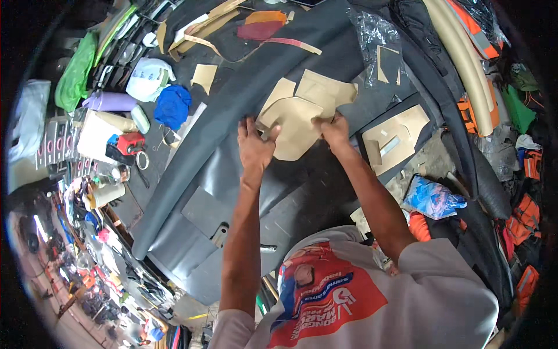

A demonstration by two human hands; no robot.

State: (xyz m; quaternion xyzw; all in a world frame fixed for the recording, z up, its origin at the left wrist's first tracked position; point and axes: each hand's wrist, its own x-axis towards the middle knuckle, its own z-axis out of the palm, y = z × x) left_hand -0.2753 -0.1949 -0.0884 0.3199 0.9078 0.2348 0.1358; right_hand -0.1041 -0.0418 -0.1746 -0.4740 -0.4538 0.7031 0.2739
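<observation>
Three tan card pieces (296,128) overlap near the middle of the black sheet (232,166) spread on the desk, the nearest lying over the other two. The right hand (336,132) pinches the nearest piece's right edge between thumb and bent fingers. The left hand (256,146) is partly spread at its left edge, thumb on the card and fingers reaching past it; whether they grip cannot be told. A long dark roll (186,166) runs along the left, and another cut tan panel (410,131) lies to the right. Orange and dark red scraps (261,26) lie at the far side. Farther left are a blue cloth bundle (172,107), a purple bottle (110,102) and a green plastic bag (75,75); orange bags (525,220) crowd the right edge.
</observation>
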